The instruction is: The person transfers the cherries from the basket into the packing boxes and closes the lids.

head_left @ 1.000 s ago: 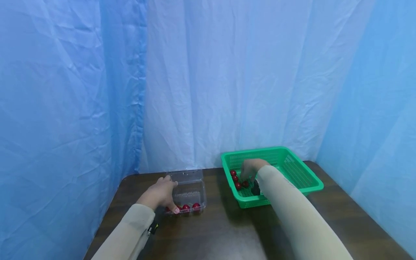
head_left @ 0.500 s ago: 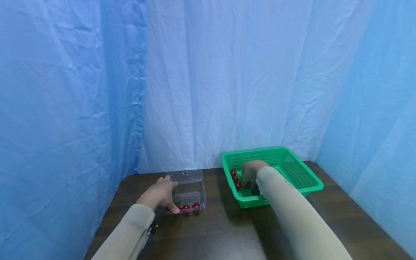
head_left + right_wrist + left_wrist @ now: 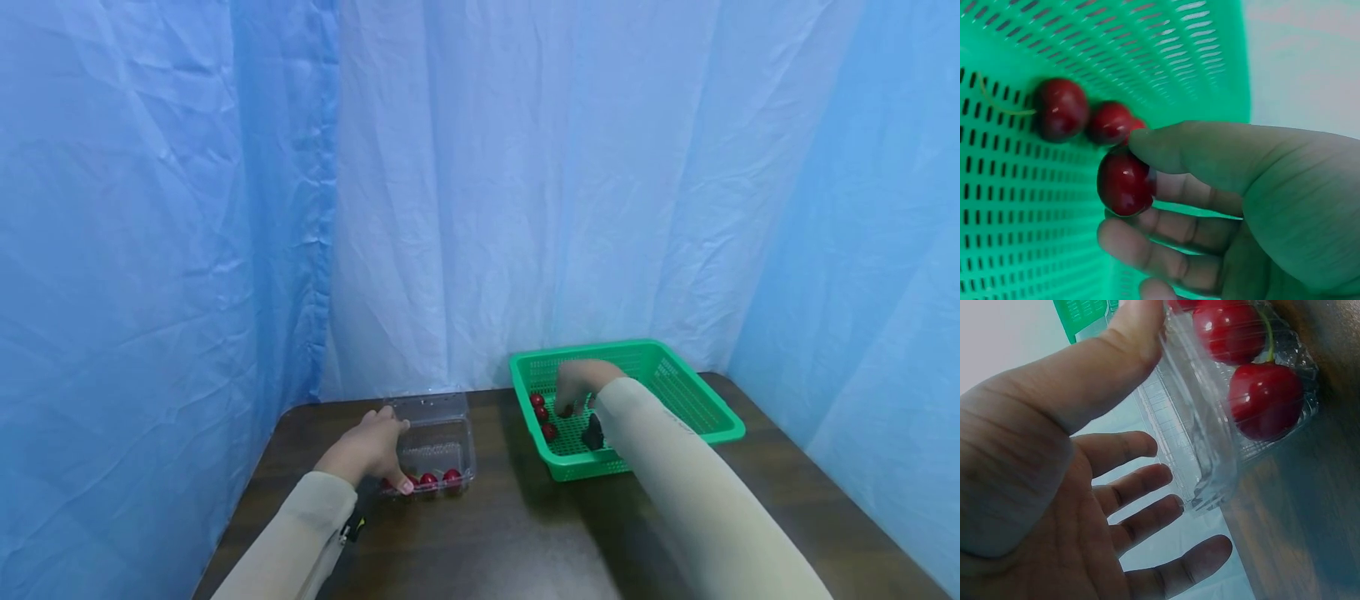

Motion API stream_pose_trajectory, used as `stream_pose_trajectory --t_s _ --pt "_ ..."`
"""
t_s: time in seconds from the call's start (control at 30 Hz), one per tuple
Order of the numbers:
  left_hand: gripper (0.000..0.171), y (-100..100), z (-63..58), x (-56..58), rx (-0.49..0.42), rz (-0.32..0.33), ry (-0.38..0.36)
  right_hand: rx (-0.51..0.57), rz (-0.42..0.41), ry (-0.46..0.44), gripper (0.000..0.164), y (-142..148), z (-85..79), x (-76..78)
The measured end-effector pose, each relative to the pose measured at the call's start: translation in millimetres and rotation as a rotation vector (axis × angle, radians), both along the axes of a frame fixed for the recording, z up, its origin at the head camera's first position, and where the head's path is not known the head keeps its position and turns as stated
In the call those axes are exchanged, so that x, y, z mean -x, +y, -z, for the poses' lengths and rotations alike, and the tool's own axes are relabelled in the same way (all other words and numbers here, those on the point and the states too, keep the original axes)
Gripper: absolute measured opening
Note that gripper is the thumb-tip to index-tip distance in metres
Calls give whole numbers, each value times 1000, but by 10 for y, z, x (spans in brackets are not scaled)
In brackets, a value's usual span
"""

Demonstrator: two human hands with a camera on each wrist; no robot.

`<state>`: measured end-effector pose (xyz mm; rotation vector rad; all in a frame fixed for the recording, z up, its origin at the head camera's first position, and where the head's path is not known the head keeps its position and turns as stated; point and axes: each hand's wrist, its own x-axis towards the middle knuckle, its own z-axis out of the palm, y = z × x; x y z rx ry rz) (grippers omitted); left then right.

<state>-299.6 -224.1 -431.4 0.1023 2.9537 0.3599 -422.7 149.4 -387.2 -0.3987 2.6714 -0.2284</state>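
Note:
My left hand (image 3: 366, 448) rests at the left side of a clear plastic clamshell box (image 3: 438, 446). In the left wrist view, the thumb (image 3: 1138, 337) lies against the box's rim and the other fingers are spread loosely along its side. Several cherries, including a stemmed cherry (image 3: 1266, 400), line the box's near edge. Over on the right, my right hand (image 3: 583, 385) reaches down into a green plastic basket (image 3: 720, 425). Its thumb and fingers pinch a dark red cherry (image 3: 1125, 181). Close by in the basket lie a cherry with a stem (image 3: 1061, 109) and another cherry (image 3: 1109, 122).
Both containers stand on a dark wooden table (image 3: 495, 550), the box's lid (image 3: 427, 406) folded back. Blue-white curtains (image 3: 525, 183) hang behind and at both sides. A small black object (image 3: 593, 433) shows beneath the right wrist.
My right hand has dipped among the cherries in the basket and risen slightly, with a cherry now pinched in its fingers. The left hand and box have stayed put.

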Motion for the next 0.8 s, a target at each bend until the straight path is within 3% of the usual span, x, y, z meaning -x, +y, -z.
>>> stream_pose_trajectory --t_s 0.3,0.43,0.57,0.7,0.8 --pt "113 15 2 -9 6 -1 6 152 -62 54 50 -217 -344 -161" --pt "113 20 6 -9 3 -10 0 198 -117 148 34 -425 -412 -270" --pt "113 23 11 -8 5 -14 -2 223 -192 208 8 -693 -433 -439" --pt "113 19 9 -5 12 -6 1 278 -293 212 7 -956 -352 -582" --pt "113 10 8 0 11 6 -2 310 -389 215 5 -1144 -199 -654"
